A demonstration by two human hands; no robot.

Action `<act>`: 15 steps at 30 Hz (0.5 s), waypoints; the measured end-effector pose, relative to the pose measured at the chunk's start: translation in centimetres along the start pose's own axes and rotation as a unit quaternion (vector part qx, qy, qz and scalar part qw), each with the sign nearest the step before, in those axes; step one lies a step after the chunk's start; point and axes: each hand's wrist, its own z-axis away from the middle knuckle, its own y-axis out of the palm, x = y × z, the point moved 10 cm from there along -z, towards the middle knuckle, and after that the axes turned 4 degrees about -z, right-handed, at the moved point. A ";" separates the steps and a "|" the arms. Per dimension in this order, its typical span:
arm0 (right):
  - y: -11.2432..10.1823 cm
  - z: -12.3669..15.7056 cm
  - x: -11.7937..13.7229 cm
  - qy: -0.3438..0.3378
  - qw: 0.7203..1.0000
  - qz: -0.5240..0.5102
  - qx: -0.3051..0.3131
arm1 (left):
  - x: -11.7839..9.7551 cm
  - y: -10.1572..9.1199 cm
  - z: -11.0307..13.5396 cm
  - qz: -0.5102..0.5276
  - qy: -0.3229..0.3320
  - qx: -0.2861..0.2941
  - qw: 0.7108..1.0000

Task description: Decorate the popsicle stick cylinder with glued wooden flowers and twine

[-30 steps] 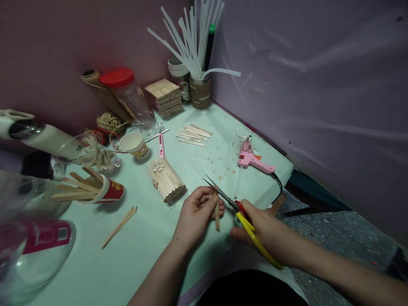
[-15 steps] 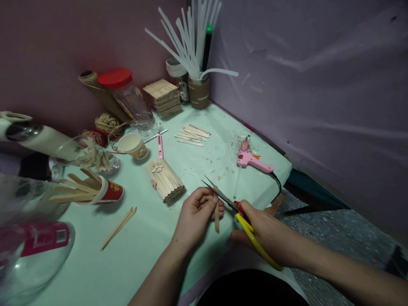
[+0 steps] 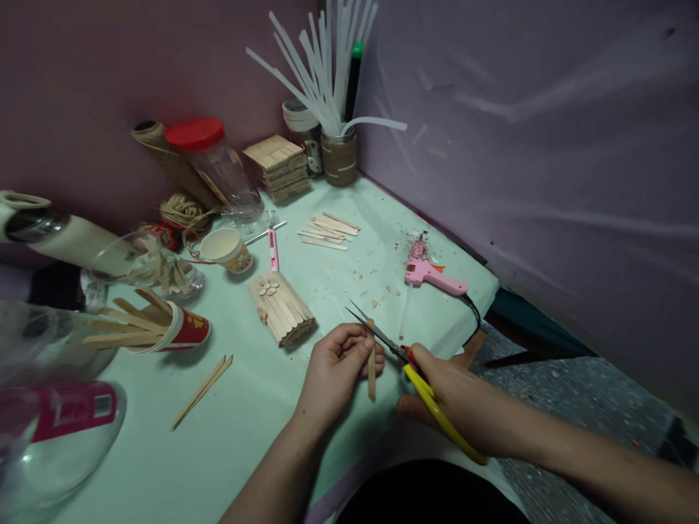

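Observation:
My left hand [image 3: 345, 364] pinches a wooden craft stick [image 3: 372, 375] between thumb and fingers, holding it roughly upright over the table's near edge. My right hand [image 3: 445, 389] grips scissors [image 3: 431, 418] with yellow and red handles. Their slightly parted blades reach across the upper end of the stick, close to my left fingertips. Whether the blades bite into the wood cannot be made out. Beyond my left hand lies a small block covered in craft sticks [image 3: 287, 313], with a wooden flower on top. Small wood offcuts [image 3: 382, 297] are scattered past the scissor tips.
A pink glue gun [image 3: 434, 275] with its cord lies at the right. Loose sticks [image 3: 330, 229], a pink cutter [image 3: 274, 249] and a paper cup [image 3: 225, 249] are farther back. At left, a red cup [image 3: 192, 329] of sticks lies tilted near two sticks [image 3: 202, 391].
The yellow handle of the scissors has swung slightly outward, down and to the right. Both hands stay almost in place, and the stick is still held. The whole view has shifted a little.

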 end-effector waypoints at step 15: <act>0.6 -0.6 -0.3 -0.008 1.000 -0.026 -0.012 | 0.9 -0.3 -0.3 0.006 -0.052 0.001 0.999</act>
